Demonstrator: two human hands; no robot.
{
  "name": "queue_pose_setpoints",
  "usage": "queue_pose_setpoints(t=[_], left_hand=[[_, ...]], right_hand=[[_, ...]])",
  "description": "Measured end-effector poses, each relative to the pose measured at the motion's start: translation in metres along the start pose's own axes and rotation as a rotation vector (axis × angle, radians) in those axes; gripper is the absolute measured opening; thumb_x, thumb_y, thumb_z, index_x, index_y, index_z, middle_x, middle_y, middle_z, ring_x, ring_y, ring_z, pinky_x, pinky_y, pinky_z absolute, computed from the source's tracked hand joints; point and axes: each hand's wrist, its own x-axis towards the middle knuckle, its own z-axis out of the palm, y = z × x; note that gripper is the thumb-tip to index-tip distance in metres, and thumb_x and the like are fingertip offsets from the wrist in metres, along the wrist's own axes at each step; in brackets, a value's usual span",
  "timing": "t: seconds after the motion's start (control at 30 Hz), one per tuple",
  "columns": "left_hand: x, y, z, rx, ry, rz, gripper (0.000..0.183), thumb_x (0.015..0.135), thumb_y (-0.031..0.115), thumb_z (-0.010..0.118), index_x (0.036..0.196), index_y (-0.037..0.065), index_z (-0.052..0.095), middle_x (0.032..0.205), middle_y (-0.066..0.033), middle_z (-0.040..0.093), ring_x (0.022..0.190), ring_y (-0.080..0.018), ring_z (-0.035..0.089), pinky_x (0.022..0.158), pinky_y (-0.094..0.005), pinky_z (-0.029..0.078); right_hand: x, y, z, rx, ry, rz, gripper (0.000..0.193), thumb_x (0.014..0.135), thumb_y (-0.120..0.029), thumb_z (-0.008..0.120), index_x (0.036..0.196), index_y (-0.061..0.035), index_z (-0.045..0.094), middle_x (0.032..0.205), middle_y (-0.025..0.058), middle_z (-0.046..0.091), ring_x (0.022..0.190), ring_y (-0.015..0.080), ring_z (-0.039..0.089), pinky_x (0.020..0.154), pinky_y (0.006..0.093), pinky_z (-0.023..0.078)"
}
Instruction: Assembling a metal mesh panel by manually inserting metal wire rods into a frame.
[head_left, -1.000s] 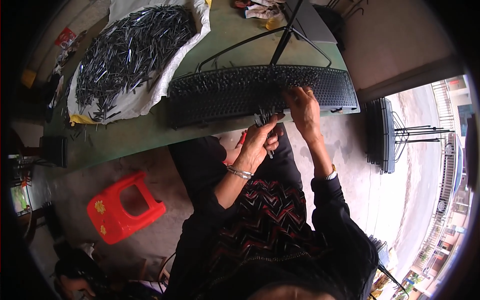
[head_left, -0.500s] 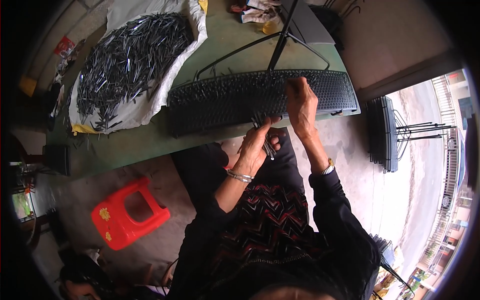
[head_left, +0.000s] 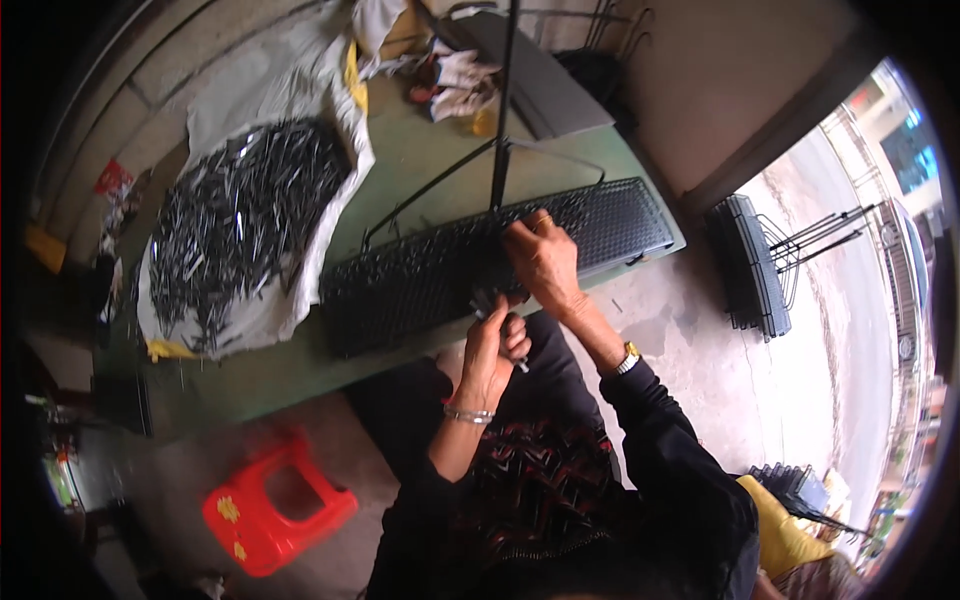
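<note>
A green table (head_left: 420,170) carried a black mesh panel (head_left: 420,285) along its near edge. Left of the panel lay a white sack (head_left: 330,190) heaped with dark metal pins (head_left: 235,215).

- This looks like a small piecework workshop, open to the street on one side.
- A green worktable (head_left: 300,370) bears a long black wire grid panel (head_left: 420,280), flat along its near edge.
- Beside it, a white sack sheet (head_left: 300,110) is spread open under a big heap of small dark metal pins (head_left: 235,215).
- More black wire racks (head_left: 750,265) stand stacked on the bare concrete floor (head_left: 690,330) by the doorway.
- A red plastic stool (head_left: 275,510) sits low beside the table.
- Rags and scraps (head_left: 450,75) clutter the table's far end.
</note>
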Motion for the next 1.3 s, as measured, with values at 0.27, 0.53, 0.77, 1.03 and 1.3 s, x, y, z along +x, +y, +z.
queue_pose_setpoints(t=[0.27, 0.53, 0.77, 1.03, 1.3], left_hand=[[-0.002, 0.013, 0.009, -0.044, -0.001, 0.050, 0.023, 0.097, 0.024, 0.054, 0.107, 0.004, 0.056, 0.071, 0.0021, 0.040, 0.055, -0.0076, 0.030, 0.049, -0.0224, 0.029], [0.000, 0.045, 0.029, -0.108, -0.084, 0.283, 0.021, 0.098, 0.027, 0.050, 0.104, 0.009, 0.059, 0.089, 0.0005, 0.058, 0.076, -0.0100, 0.051, 0.071, -0.0257, 0.047], [0.008, 0.026, 0.026, -0.019, -0.089, 0.266, 0.031, 0.098, 0.032, 0.051, 0.112, 0.006, 0.059, 0.113, -0.0030, 0.059, 0.103, -0.0132, 0.055, 0.095, -0.0292, 0.044], [-0.007, 0.006, 0.034, 0.030, 0.242, 0.351, 0.025, 0.096, 0.032, 0.055, 0.088, 0.009, 0.062, 0.078, 0.0038, 0.056, 0.072, -0.0072, 0.053, 0.066, -0.0239, 0.046], [-0.049, 0.035, -0.008, 0.402, 0.269, 0.483, 0.028, 0.096, 0.031, 0.056, 0.093, 0.003, 0.059, 0.057, 0.0078, 0.031, 0.048, -0.0024, 0.027, 0.043, -0.0214, 0.020]], right_hand=[[-0.009, 0.007, 0.004, -0.040, -0.007, 0.006, 0.007, 0.077, -0.016, 0.059, 0.083, -0.0127, 0.062, 0.089, 0.0146, 0.054, 0.082, 0.0310, 0.055, 0.068, 0.0403, 0.043], [-0.026, -0.064, -0.027, 1.357, 0.191, 0.486, 0.037, 0.102, -0.026, 0.041, 0.107, 0.0042, 0.061, 0.103, 0.0096, 0.057, 0.090, 0.0158, 0.057, 0.082, 0.0297, 0.048], [-0.030, -0.079, -0.011, 1.242, 0.268, 0.583, 0.041, 0.104, -0.029, 0.031, 0.111, 0.0009, 0.058, 0.105, 0.0111, 0.056, 0.101, 0.0193, 0.055, 0.090, 0.0298, 0.043], [-0.060, -0.078, -0.013, 1.439, -0.004, 0.878, 0.052, 0.102, -0.045, 0.033, 0.118, -0.0002, 0.052, 0.105, 0.0054, 0.058, 0.093, 0.0112, 0.054, 0.086, 0.0262, 0.044], [-0.087, -0.057, -0.004, 1.353, -0.200, 0.842, 0.043, 0.100, -0.038, 0.045, 0.100, 0.0034, 0.058, 0.088, 0.0130, 0.067, 0.079, 0.0182, 0.066, 0.072, 0.0291, 0.053]])
